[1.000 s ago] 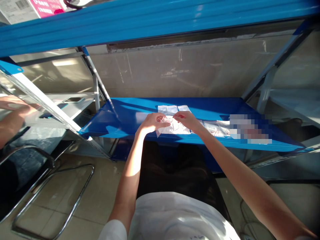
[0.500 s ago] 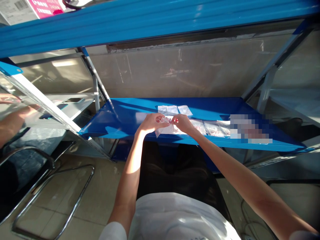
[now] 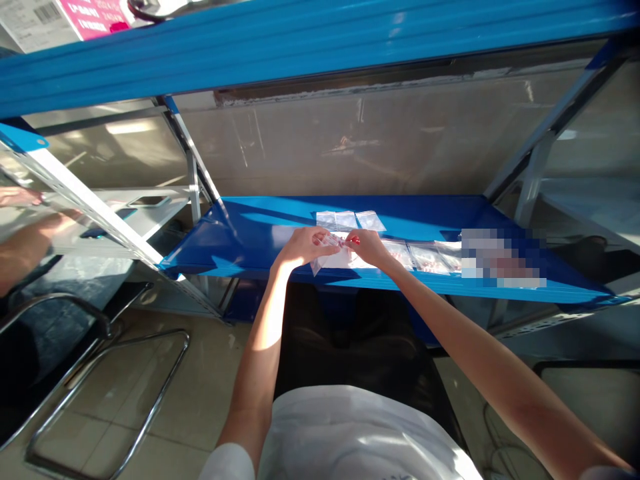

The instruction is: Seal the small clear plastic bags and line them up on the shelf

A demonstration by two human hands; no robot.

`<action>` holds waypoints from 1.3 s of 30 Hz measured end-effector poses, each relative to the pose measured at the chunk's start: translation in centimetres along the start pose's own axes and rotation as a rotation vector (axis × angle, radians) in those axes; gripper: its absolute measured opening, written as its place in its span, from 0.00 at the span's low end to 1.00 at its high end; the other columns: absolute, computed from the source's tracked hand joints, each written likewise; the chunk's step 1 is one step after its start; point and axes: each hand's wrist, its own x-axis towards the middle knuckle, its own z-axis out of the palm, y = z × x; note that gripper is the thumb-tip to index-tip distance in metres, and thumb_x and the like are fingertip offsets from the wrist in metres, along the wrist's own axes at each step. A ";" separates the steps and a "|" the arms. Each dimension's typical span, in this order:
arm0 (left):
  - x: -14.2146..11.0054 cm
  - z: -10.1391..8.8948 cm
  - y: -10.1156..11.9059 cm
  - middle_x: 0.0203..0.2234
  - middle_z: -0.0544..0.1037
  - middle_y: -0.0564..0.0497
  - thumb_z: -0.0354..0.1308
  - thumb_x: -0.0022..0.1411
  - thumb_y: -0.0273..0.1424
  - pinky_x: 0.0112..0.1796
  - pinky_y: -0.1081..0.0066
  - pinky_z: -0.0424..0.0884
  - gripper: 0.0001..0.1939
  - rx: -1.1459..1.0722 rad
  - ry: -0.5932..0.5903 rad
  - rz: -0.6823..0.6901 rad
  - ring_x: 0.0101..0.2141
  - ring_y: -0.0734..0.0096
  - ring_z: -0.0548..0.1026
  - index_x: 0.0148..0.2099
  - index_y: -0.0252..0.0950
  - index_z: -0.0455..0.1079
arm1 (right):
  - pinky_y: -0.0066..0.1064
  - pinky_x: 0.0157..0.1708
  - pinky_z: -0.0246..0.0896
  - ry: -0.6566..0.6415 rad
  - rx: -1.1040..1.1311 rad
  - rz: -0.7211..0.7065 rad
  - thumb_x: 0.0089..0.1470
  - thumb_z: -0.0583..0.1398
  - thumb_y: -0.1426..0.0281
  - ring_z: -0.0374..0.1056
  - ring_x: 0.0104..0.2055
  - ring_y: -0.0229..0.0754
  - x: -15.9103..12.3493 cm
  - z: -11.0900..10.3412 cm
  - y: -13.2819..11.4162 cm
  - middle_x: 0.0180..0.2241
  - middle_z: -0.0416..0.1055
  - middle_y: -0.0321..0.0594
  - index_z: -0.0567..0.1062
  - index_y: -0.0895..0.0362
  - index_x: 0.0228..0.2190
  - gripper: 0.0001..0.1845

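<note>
Over the front part of the blue shelf (image 3: 270, 257), my left hand (image 3: 303, 247) is closed on a clear plastic zip bag (image 3: 317, 265) whose lower corner hangs below the fingers. My right hand (image 3: 367, 248) meets it at the bag's mouth, fingers pinched together; small reddish bits show between the two hands, too small to name. Behind the hands lie flat clear zip bags (image 3: 345, 220) in a short row. To the right of my right hand, several more zip bags (image 3: 427, 258) hold small reddish pieces.
A blurred-out patch (image 3: 503, 258) covers the shelf's right part. Overhead runs a blue upper shelf (image 3: 320, 40) with a white and pink box (image 3: 85, 17). Metal posts (image 3: 85, 193) flank me. At left are another person's arm (image 3: 35, 243) and a chrome chair frame (image 3: 165, 387).
My right hand has shifted very slightly to the right, a little farther from my left fingers. My left hand stays in place with the bag.
</note>
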 end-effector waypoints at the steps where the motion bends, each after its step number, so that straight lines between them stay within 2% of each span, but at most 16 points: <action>1: 0.0 0.0 0.0 0.42 0.85 0.44 0.74 0.53 0.52 0.44 0.64 0.77 0.32 -0.002 -0.003 0.003 0.44 0.56 0.82 0.54 0.36 0.82 | 0.34 0.38 0.62 0.009 0.024 0.004 0.63 0.63 0.69 0.77 0.40 0.49 -0.1 -0.1 0.0 0.38 0.84 0.47 0.84 0.58 0.35 0.09; 6: 0.0 0.2 0.0 0.42 0.85 0.47 0.74 0.52 0.53 0.45 0.65 0.76 0.33 0.011 -0.004 0.017 0.45 0.57 0.81 0.53 0.37 0.82 | 0.34 0.36 0.62 0.058 0.274 0.024 0.59 0.62 0.66 0.74 0.38 0.47 -1.0 -1.6 -0.4 0.36 0.82 0.46 0.81 0.57 0.32 0.09; 10: 0.1 0.4 0.3 0.43 0.85 0.47 0.73 0.53 0.52 0.45 0.66 0.75 0.31 0.029 -0.022 0.029 0.45 0.58 0.81 0.53 0.38 0.82 | 0.33 0.31 0.59 -0.001 0.489 0.009 0.59 0.62 0.59 0.68 0.32 0.43 -2.0 -3.5 -2.0 0.29 0.77 0.42 0.79 0.57 0.31 0.14; 12: 0.1 0.5 0.5 0.44 0.85 0.47 0.73 0.54 0.51 0.43 0.67 0.74 0.31 0.016 -0.038 0.023 0.45 0.58 0.80 0.53 0.38 0.82 | 0.33 0.31 0.57 -0.038 0.512 -0.038 0.59 0.63 0.57 0.67 0.32 0.43 -2.4 -4.4 -3.1 0.28 0.75 0.41 0.78 0.56 0.30 0.16; 17: 0.0 0.4 0.9 0.42 0.85 0.48 0.74 0.53 0.51 0.42 0.67 0.73 0.30 -0.011 -0.064 0.041 0.43 0.59 0.80 0.52 0.38 0.82 | 0.34 0.35 0.58 -0.125 0.425 -0.122 0.60 0.62 0.60 0.69 0.36 0.44 -2.7 -5.8 -5.2 0.32 0.78 0.41 0.82 0.55 0.32 0.13; 20: -0.2 0.3 1.2 0.42 0.85 0.46 0.73 0.54 0.51 0.43 0.66 0.73 0.29 -0.010 -0.062 0.036 0.44 0.59 0.80 0.52 0.37 0.82 | 0.34 0.33 0.55 -0.164 0.407 -0.113 0.62 0.61 0.57 0.67 0.33 0.43 -2.6 -6.0 -5.8 0.29 0.75 0.40 0.82 0.56 0.30 0.17; 25: -0.4 0.2 1.4 0.43 0.85 0.45 0.73 0.55 0.52 0.44 0.65 0.74 0.30 -0.018 -0.048 0.050 0.44 0.57 0.80 0.52 0.36 0.82 | 0.33 0.29 0.54 -0.153 0.545 -0.055 0.62 0.61 0.51 0.64 0.29 0.40 -3.7 -6.4 -5.9 0.27 0.71 0.38 0.81 0.56 0.34 0.21; 28: -0.3 0.5 1.4 0.42 0.84 0.46 0.72 0.56 0.50 0.43 0.66 0.73 0.27 -0.039 -0.057 0.076 0.44 0.58 0.79 0.51 0.36 0.82 | 0.32 0.27 0.53 -0.205 0.576 -0.108 0.62 0.61 0.47 0.62 0.27 0.40 -5.1 -6.7 -5.7 0.25 0.69 0.36 0.82 0.54 0.37 0.24; 31: -0.3 1.0 1.4 0.38 0.83 0.49 0.72 0.56 0.48 0.41 0.67 0.71 0.24 -0.062 -0.064 0.102 0.42 0.61 0.78 0.48 0.37 0.83 | 0.34 0.32 0.61 -0.234 0.603 -0.189 0.60 0.64 0.47 0.68 0.32 0.42 -6.6 -6.5 -5.3 0.30 0.75 0.39 0.82 0.53 0.40 0.23; 34: -0.2 1.5 1.5 0.37 0.82 0.50 0.73 0.55 0.49 0.41 0.68 0.71 0.25 -0.100 -0.078 0.111 0.40 0.63 0.77 0.48 0.37 0.83 | 0.36 0.38 0.67 -0.190 0.652 -0.160 0.57 0.68 0.49 0.74 0.38 0.47 -7.5 -6.0 -4.7 0.37 0.80 0.42 0.82 0.53 0.41 0.21; 39: 0.0 2.1 1.6 0.41 0.84 0.44 0.74 0.55 0.49 0.43 0.67 0.73 0.28 -0.225 -0.062 0.093 0.42 0.62 0.79 0.50 0.34 0.82 | 0.37 0.37 0.69 -0.099 0.684 -0.108 0.57 0.69 0.51 0.77 0.39 0.49 -7.9 -5.7 -4.2 0.37 0.81 0.43 0.81 0.54 0.37 0.19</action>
